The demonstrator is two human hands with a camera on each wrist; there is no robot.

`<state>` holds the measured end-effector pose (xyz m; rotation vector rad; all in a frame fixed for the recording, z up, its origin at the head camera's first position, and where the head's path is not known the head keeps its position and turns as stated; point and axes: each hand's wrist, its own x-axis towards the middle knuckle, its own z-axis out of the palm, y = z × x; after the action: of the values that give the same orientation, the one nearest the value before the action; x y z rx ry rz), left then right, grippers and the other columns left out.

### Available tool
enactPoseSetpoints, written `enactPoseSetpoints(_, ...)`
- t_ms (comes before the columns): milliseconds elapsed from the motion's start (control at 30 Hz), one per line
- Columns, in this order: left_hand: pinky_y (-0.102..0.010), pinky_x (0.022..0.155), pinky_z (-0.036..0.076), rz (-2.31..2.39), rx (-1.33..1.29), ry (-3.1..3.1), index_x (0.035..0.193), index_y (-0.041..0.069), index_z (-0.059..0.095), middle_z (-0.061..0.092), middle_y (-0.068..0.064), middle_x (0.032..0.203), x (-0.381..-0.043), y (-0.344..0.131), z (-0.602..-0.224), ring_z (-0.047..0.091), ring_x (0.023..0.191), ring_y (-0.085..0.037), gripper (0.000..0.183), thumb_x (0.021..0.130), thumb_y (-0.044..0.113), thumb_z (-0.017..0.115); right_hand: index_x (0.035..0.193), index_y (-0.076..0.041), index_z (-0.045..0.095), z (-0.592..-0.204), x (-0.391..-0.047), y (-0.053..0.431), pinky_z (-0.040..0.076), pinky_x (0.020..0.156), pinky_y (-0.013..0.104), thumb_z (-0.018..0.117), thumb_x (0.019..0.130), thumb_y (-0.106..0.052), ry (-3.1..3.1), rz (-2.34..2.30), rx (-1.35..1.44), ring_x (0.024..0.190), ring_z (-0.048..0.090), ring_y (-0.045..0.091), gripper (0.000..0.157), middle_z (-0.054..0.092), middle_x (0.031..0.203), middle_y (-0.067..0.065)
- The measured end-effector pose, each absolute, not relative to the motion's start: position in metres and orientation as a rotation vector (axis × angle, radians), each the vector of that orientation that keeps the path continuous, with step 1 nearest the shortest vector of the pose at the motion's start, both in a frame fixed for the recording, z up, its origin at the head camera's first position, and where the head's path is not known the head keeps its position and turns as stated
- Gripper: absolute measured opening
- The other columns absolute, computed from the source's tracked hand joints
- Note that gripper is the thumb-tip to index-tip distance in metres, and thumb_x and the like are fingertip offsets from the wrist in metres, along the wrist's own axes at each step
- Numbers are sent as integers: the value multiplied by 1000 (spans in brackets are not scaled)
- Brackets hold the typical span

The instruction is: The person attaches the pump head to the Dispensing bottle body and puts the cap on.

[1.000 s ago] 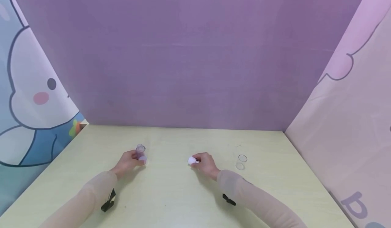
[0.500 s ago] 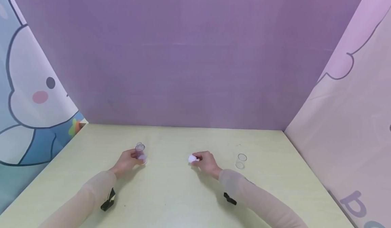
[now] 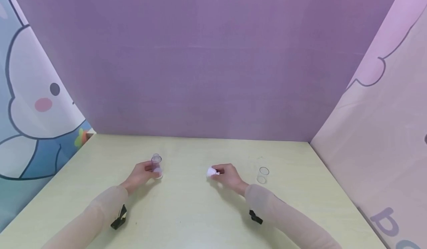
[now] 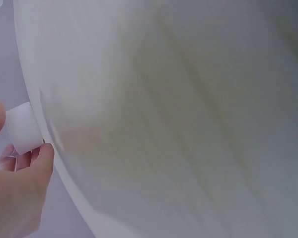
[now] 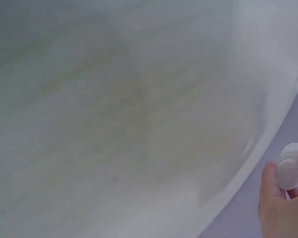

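Observation:
In the head view my left hand (image 3: 141, 174) grips a small clear container (image 3: 156, 163) with a white lower end, just above or on the table; I cannot tell which. The left wrist view shows this white end (image 4: 26, 128) as a short cylinder between thumb and fingers. My right hand (image 3: 230, 176) pinches a small white piece (image 3: 211, 171) near the table's middle. Up close in the right wrist view, two rounded white faces (image 5: 289, 174) overlap between the fingertips. Its exact kind cannot be made out. Right of that hand stands a clear, open-topped cylinder (image 3: 262, 176).
The pale table (image 3: 186, 219) ends at a purple backdrop (image 3: 207, 63). Printed cartoon panels flank it on the left (image 3: 43, 78) and right (image 3: 380, 137). Each forearm wears a sleeve with a black strap piece beneath. Sleeve cloth fills most of both wrist views.
My left hand has moved slightly right with the clear container. My right hand has shifted a little right and away with the white piece. The clear cylinder stays in place.

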<state>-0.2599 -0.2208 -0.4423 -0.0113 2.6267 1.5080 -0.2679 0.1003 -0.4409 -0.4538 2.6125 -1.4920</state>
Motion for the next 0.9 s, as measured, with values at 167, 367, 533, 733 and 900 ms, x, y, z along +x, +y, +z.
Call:
enactPoseSetpoints(167, -44, 95, 42, 1485, -15, 2617, 126, -11, 44, 52, -27, 123, -259, -219, -442, 52, 111, -36, 54, 82, 13, 66, 111, 2, 63, -439, -263, 103, 52, 78, 26, 69, 79, -7, 2617, -1495, -440, 95, 62, 23, 34, 65, 110, 17)
enactPoseSetpoints(367, -42, 94, 44, 1506, -16, 2583, 126, -7, 47, 54, -23, 124, -257, -215, -441, 52, 112, -33, 55, 81, 16, 68, 110, -1, 65, -437, -258, 108, 52, 74, 24, 72, 77, -9, 2633, -1498, -380, 90, 62, 17, 34, 67, 106, 14)
enactPoseSetpoints(533, -40, 93, 45, 1506, -20, 2576, 126, -5, 48, 54, -22, 124, -257, -212, -440, 53, 113, -32, 55, 80, 18, 69, 110, -2, 65, -434, -256, 113, 52, 73, 24, 72, 77, -9, 2619, -1521, -338, 87, 61, 15, 34, 68, 104, 13)
enactPoseSetpoints(733, -37, 91, 47, 1497, -59, 2590, 121, -4, 50, 57, -20, 121, -260, -208, -439, 55, 110, -30, 52, 79, 17, 70, 111, -1, 64, -433, -254, 118, 52, 74, 25, 71, 77, -8, 2612, -1532, -338, 88, 62, 17, 36, 67, 105, 15)
enactPoseSetpoints(900, -35, 90, 47, 1525, -61, 2586, 116, -1, 52, 59, -17, 117, -260, -205, -439, 56, 106, -25, 45, 78, 16, 71, 112, -2, 63, -431, -253, 121, 52, 75, 25, 71, 77, -8, 2606, -1549, -312, 88, 62, 16, 36, 66, 107, 15)
